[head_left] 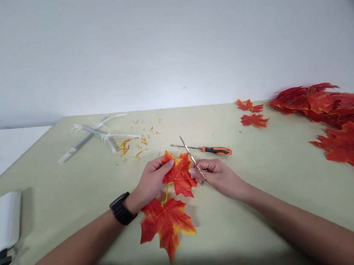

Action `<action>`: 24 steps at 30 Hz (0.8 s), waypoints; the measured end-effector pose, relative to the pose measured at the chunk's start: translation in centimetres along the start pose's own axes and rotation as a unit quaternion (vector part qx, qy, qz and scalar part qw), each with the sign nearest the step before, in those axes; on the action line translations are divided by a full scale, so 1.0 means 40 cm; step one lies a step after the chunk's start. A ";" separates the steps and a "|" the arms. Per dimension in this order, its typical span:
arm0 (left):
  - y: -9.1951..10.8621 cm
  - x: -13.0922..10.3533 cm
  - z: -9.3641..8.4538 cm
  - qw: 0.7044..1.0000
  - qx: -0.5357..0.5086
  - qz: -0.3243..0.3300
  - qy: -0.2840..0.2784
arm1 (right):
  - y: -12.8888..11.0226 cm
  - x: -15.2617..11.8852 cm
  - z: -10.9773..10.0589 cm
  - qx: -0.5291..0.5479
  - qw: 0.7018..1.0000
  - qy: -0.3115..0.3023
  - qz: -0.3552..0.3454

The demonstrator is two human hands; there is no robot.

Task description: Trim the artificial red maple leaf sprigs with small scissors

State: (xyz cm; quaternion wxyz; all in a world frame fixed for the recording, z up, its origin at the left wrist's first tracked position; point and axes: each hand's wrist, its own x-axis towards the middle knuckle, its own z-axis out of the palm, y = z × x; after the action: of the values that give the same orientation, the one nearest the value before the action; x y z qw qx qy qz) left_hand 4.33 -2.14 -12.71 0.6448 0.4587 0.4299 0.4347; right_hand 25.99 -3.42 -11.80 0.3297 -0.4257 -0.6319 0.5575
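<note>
My left hand (153, 177), with a black watch (122, 208) on the wrist, pinches an orange-red artificial maple leaf (179, 174) between thumb and fingers. A yellow stem (167, 194) joins it to a second maple leaf (167, 224), which hangs below, close over the table. In my right hand (216, 174) are slim metal scissors (193, 158), seen edge-on, with silver blades and copper-coloured handles. They point up and away along the held leaf's right edge. Whether the blades touch the leaf, I cannot tell.
Just beyond my hands lies an orange-and-black screwdriver (217, 150). Yellow-orange trimmings (130, 147) and clear plastic strips (90, 136) are at the far left. Two loose leaves (254, 120) lie near a big leaf pile (350, 124) on the right. A white box-shaped device (2, 220) with a cable sits left.
</note>
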 end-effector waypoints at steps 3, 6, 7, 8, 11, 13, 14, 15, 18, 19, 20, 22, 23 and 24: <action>0.001 0.002 -0.004 1.000 -0.023 -0.006 0.003 | 0.004 -0.001 0.006 -0.004 0.999 -0.018 0.032; -0.002 0.004 -0.009 0.999 -0.028 -0.010 0.026 | 0.011 -0.001 0.011 -0.011 0.998 -0.030 0.057; -0.003 0.004 -0.010 0.999 -0.029 -0.011 0.034 | 0.013 0.000 0.012 -0.013 0.998 -0.032 0.060; -0.003 0.005 -0.011 0.999 -0.030 -0.012 0.040 | 0.016 0.000 0.013 -0.015 0.997 -0.032 0.061; 0.001 0.005 -0.014 0.999 -0.030 -0.007 0.045 | 0.018 0.002 0.011 -0.020 0.997 -0.032 0.066; 0.006 0.004 -0.016 0.999 -0.021 -0.005 0.042 | 0.015 0.002 0.008 -0.020 0.997 -0.032 0.067; 0.008 0.004 -0.017 0.999 -0.014 -0.006 0.038 | 0.014 0.002 0.006 -0.022 0.997 -0.031 0.066; 0.010 0.004 -0.018 0.999 -0.008 -0.006 0.034 | 0.013 0.001 0.003 -0.027 0.997 -0.029 0.065; 0.015 0.004 -0.018 1.000 0.007 -0.002 0.027 | 0.014 0.001 -0.004 -0.048 0.996 -0.030 0.065; 0.016 0.004 -0.017 1.000 0.011 0.002 0.027 | 0.015 0.001 -0.006 -0.054 0.996 -0.033 0.066; 0.017 0.004 -0.017 0.999 0.015 0.006 0.028 | 0.017 0.001 -0.008 -0.059 0.995 -0.035 0.068; 0.018 0.004 -0.015 0.999 0.025 0.012 0.031 | 0.019 0.001 -0.009 -0.067 0.995 -0.040 0.068; 0.018 0.005 -0.015 0.999 0.030 0.016 0.032 | 0.019 0.001 -0.010 -0.072 0.994 -0.042 0.067; 0.017 0.005 -0.015 0.999 0.035 0.018 0.032 | 0.019 0.001 -0.009 -0.076 0.994 -0.043 0.066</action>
State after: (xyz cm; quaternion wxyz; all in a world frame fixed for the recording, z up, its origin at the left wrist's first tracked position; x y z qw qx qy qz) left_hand 3.68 -1.68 -12.21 0.6062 0.4745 0.4569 0.4458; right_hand 26.44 -3.21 -12.50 0.2316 -0.4655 -0.6567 0.5462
